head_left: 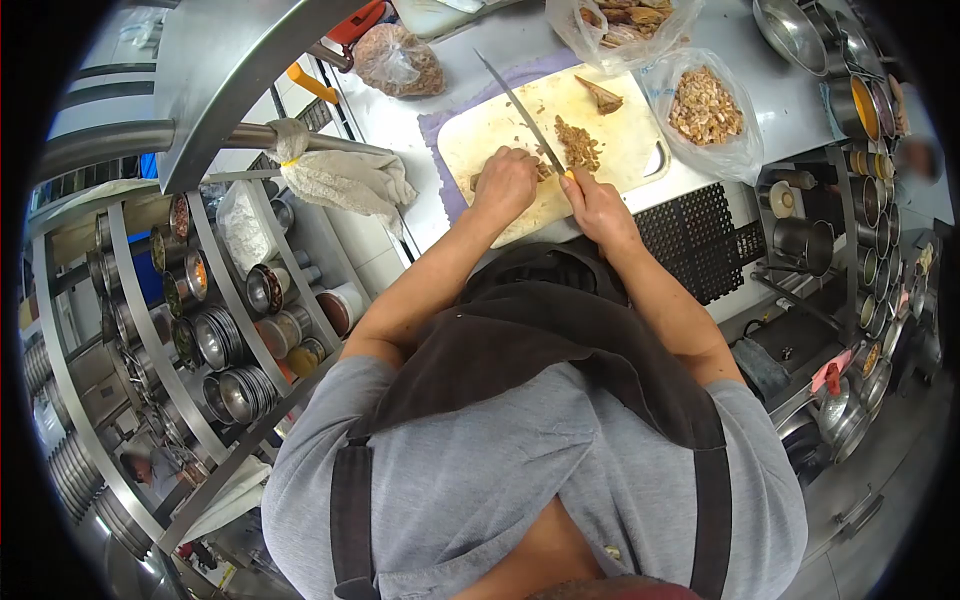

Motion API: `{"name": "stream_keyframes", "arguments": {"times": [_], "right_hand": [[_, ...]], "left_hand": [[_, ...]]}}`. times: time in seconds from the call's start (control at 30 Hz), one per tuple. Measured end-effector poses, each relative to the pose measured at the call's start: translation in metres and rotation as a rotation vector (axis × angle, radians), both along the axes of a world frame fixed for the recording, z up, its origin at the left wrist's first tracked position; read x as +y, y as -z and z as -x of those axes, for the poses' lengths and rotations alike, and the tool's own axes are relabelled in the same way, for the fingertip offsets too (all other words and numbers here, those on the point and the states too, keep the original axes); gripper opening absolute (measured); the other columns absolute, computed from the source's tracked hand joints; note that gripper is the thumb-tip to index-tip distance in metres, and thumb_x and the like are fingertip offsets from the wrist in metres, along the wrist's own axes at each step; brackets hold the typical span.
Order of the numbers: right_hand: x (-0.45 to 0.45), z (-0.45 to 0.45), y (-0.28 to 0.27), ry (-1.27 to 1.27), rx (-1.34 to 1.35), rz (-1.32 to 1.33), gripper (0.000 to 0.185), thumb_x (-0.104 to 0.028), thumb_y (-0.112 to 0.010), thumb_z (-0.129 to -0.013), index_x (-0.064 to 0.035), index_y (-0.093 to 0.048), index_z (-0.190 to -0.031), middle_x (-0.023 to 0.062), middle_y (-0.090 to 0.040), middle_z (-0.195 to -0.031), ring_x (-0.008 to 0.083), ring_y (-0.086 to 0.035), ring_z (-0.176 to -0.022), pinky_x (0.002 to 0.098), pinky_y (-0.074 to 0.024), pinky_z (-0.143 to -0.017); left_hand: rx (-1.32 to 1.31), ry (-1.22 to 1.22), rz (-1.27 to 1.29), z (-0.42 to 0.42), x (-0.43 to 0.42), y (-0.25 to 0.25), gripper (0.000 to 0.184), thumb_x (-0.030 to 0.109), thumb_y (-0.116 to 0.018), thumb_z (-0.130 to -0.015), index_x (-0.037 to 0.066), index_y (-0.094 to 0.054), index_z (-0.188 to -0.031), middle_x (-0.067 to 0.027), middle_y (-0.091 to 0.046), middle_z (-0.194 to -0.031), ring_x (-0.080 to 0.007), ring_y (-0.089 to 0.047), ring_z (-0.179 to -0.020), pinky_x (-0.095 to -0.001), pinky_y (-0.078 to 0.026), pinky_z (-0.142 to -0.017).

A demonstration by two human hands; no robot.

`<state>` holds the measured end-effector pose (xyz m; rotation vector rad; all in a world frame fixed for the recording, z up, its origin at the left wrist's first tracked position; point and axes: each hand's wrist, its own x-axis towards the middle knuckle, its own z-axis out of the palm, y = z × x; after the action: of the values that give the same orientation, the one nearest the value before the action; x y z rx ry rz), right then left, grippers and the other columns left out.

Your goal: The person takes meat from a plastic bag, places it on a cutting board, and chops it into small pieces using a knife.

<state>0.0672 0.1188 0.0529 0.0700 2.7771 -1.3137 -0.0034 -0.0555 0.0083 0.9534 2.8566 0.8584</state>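
Observation:
A white cutting board lies on a purple cloth. My right hand is closed around the yellow handle of a long knife, whose blade points up and left across the board. With its fingers bent, my left hand presses on brown food at the board's lower left; the piece under the fingers is mostly hidden. Chopped brown bits lie right of the blade. Farther up the board is a brown wedge-shaped piece.
Right of the board stands an open plastic bag of chopped pieces. Another bag of larger brown pieces is behind it. A tied bag sits back left. A grey towel hangs on a rail. Metal bowls are at the far right.

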Motion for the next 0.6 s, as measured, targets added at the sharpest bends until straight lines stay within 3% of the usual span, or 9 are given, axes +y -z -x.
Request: {"name": "stream_keyframes", "arguments": {"times": [0.1, 0.23, 0.33, 0.5, 0.6], "right_hand": [[-0.003, 0.01, -0.005, 0.031, 0.028, -0.007, 0.031, -0.032, -0.049, -0.1, -0.0016, -0.057, -0.099, 0.0273, -0.062, -0.07, 0.0472, -0.061, -0.07, 0.0553, -0.0466, -0.063], [-0.006, 0.022, 0.032, -0.004, -0.045, -0.039, 0.034, -0.033, -0.048, -0.1, -0.0009, -0.057, -0.097, 0.0284, -0.063, -0.074, 0.0471, -0.062, -0.075, 0.0553, -0.0465, -0.068], [-0.005, 0.021, 0.02, -0.013, -0.127, -0.046, 0.036, -0.035, -0.047, -0.1, -0.0001, -0.058, -0.1, 0.0297, -0.064, -0.079, 0.047, -0.062, -0.079, 0.0552, -0.0464, -0.072], [0.008, 0.006, 0.005, 0.027, -0.149, -0.009, 0.041, -0.037, -0.05, -0.099, -0.001, -0.058, -0.116, 0.029, -0.065, -0.081, 0.0459, -0.064, -0.083, 0.0525, -0.0484, -0.074], [0.014, -0.006, 0.0, -0.018, -0.198, -0.021, 0.042, -0.039, -0.05, -0.099, -0.003, -0.059, -0.119, 0.0294, -0.065, -0.084, 0.0453, -0.064, -0.085, 0.0513, -0.0488, -0.075]], "left_hand": [[-0.007, -0.05, -0.006, 0.0, -0.005, -0.004, 0.016, 0.006, -0.062, -0.08, 0.001, -0.071, -0.092, -0.0151, -0.068, -0.088, -0.0332, -0.061, -0.088, -0.0415, -0.05, -0.082], [-0.003, -0.069, 0.009, 0.001, -0.008, -0.006, 0.016, 0.006, -0.062, -0.08, 0.002, -0.071, -0.092, -0.0154, -0.068, -0.089, -0.0333, -0.061, -0.088, -0.0419, -0.05, -0.082], [-0.007, -0.083, 0.005, 0.007, -0.012, -0.013, 0.017, 0.006, -0.063, -0.079, 0.001, -0.071, -0.093, -0.0157, -0.068, -0.092, -0.0334, -0.062, -0.088, -0.0419, -0.05, -0.083], [-0.022, -0.147, -0.055, 0.015, -0.024, -0.016, 0.019, 0.007, -0.064, -0.079, 0.002, -0.072, -0.096, -0.0155, -0.07, -0.095, -0.0333, -0.063, -0.09, -0.041, -0.051, -0.084], [-0.007, -0.242, -0.143, 0.026, -0.041, -0.018, 0.017, 0.009, -0.064, -0.083, 0.003, -0.072, -0.097, -0.0155, -0.071, -0.094, -0.0308, -0.066, -0.085, -0.0392, -0.053, -0.079]]}}
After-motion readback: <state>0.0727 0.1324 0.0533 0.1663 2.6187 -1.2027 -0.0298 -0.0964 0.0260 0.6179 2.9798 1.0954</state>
